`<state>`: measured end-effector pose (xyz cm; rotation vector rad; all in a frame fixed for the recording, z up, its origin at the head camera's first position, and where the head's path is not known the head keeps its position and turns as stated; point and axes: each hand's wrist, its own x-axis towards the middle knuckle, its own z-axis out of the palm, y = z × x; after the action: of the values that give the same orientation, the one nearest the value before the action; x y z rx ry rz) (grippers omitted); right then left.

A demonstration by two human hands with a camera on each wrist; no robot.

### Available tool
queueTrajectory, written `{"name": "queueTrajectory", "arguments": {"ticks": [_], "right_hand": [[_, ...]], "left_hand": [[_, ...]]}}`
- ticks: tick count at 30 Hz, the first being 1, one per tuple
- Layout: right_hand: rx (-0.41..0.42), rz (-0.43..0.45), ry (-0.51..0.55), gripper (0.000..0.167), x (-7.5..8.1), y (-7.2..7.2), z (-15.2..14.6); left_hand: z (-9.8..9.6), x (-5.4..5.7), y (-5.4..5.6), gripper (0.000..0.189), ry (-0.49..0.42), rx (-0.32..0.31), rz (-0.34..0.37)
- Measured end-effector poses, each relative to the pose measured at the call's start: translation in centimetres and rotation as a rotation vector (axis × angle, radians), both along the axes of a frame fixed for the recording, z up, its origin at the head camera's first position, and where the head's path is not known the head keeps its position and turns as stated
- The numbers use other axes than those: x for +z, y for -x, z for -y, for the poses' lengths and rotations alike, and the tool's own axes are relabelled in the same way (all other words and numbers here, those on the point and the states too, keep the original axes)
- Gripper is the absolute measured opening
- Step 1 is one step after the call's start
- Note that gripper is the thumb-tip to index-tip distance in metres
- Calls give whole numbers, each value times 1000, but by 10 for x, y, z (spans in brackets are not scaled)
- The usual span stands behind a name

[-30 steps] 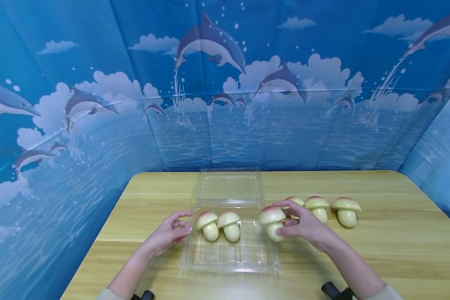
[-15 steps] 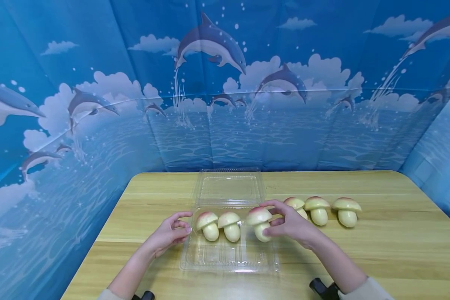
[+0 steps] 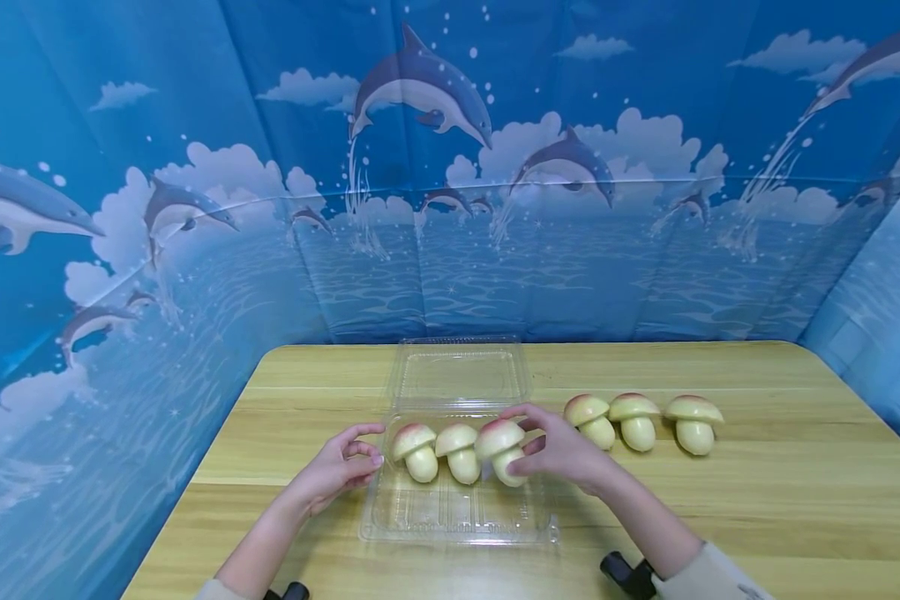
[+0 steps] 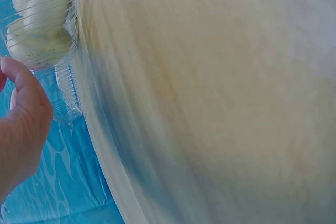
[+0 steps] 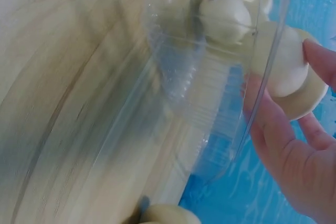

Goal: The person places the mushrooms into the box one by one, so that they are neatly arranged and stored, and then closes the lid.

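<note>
My right hand (image 3: 558, 450) grips a toy mushroom (image 3: 498, 440) with a pink-tinged cream cap, its thumb at the stem and fingers behind the cap. That mushroom is over the right part of a clear plastic clamshell box (image 3: 457, 521), beside two more mushrooms, a left one (image 3: 421, 463) and a middle one (image 3: 463, 465), lying in the back row. At the box's left edge rests my left hand (image 3: 337, 467), fingers loosely bent, holding no mushroom. The right wrist view shows the gripped mushroom (image 5: 286, 64) between thumb and fingers, partly seen through the box wall.
Three more mushrooms lie on the wooden table (image 3: 720, 517) right of the box: a near one (image 3: 592, 421), a middle one (image 3: 636, 423) and a far right one (image 3: 693, 425). The box's lid (image 3: 461, 375) lies folded back. A dolphin-printed curtain (image 3: 450, 250) stands behind.
My right hand has carried its mushroom leftward from the box's right edge to beside the middle mushroom. The left hand has stayed in place.
</note>
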<state>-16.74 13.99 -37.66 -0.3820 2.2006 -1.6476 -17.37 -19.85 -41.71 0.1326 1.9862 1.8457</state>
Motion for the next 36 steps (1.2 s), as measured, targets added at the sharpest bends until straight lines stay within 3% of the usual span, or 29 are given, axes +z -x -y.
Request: {"name": "queueTrajectory", "arguments": {"ticks": [23, 36], "right_hand": [[-71, -99, -162, 64, -2, -4, 16], [-108, -265, -309, 66, -8, -6, 23]], "left_hand": [[0, -1, 2, 59, -4, 1, 4], [0, -2, 2, 58, -6, 4, 4]]}}
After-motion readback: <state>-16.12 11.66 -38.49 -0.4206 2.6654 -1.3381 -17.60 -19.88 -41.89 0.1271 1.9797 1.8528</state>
